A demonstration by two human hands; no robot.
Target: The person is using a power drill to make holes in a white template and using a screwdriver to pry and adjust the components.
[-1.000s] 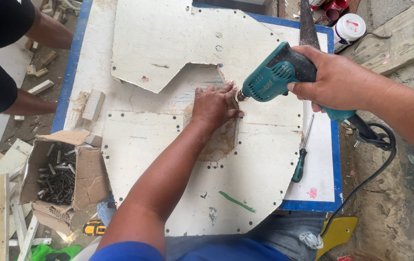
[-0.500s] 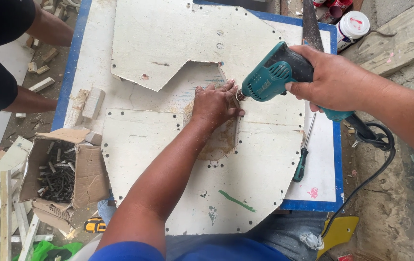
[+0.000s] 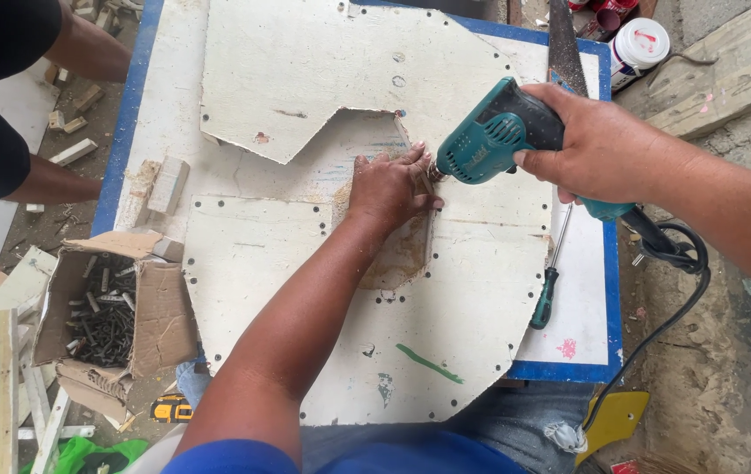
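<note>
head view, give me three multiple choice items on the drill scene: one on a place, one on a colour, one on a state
1. Where does the screwdriver lie?
A. right of the white panel
B. inside the cardboard box
C. on the ground

2. What colour is the drill body?
A. red
B. teal
C. yellow

3. What is the left hand doing?
A. lifting the box
B. hanging free
C. pressing flat on the workpiece by the drill tip

Key: 1 A, it rests on the table beside the panel edge; 2 B, the casing is teal; 3 C, its palm lies down while the right hand grips the drill.
</note>
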